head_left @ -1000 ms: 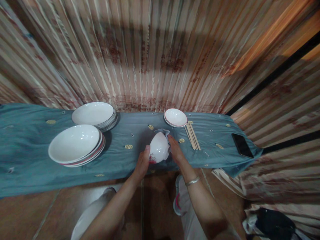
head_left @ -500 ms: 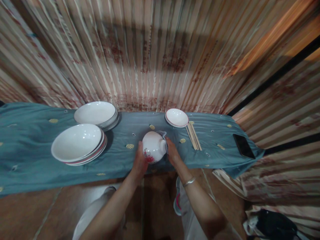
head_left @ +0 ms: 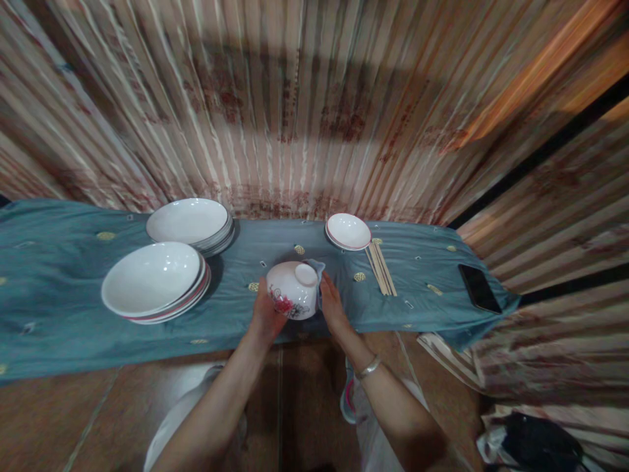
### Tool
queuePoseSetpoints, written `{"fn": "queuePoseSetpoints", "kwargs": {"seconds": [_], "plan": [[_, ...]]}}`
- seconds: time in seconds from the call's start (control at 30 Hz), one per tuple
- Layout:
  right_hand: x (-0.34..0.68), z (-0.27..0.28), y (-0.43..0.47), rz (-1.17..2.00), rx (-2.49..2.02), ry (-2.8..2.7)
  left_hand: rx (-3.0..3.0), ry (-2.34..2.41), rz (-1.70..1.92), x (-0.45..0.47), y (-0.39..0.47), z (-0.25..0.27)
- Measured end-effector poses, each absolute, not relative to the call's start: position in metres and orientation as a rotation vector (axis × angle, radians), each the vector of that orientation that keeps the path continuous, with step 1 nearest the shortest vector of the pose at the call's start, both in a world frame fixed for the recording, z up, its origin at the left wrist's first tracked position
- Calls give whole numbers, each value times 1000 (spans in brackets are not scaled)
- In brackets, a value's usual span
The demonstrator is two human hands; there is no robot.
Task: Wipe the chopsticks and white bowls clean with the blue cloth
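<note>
A white bowl point(head_left: 293, 295) with a red and black flower print is held bottom-up over the near part of the table, its round foot facing up. My left hand point(head_left: 266, 313) grips its left side, the fingers partly hidden by the bowl. On the other side my right hand point(head_left: 334, 303) presses a greyish-blue cloth point(head_left: 318, 266) against the bowl's wall. A silver bracelet point(head_left: 369, 367) circles the right wrist.
Stacked large plates point(head_left: 187, 221) stand at the back left, with stacked deep bowls point(head_left: 152, 278) before them. Behind my right hand are small dishes point(head_left: 348, 231) and several wooden chopsticks point(head_left: 381, 267). A black phone point(head_left: 479, 287) lies on the teal tablecloth point(head_left: 432, 308), right end.
The bowl has been turned in my hands: its foot faced right and now points up, and more of the flower print shows. Both hands have shifted slightly left.
</note>
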State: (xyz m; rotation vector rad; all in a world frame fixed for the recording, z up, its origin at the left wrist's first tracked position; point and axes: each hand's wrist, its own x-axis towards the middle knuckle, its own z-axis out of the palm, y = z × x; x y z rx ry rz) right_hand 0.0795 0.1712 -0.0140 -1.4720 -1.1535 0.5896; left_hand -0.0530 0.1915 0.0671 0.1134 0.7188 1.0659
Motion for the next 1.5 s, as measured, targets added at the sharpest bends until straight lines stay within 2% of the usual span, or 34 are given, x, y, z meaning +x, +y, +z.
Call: {"fn": "queuePoseSetpoints", "kwargs": {"seconds": [0.13,1.0,1.5], "plan": [[64,3,160,660,-1493,-1016,88,746,1080,-54,194,69],[49,27,130,302,-1576,-1556,53,819,1143,-62,203,67],[37,28,127,-47,-1474,-1932,122,791,1081,-56,192,67]]}}
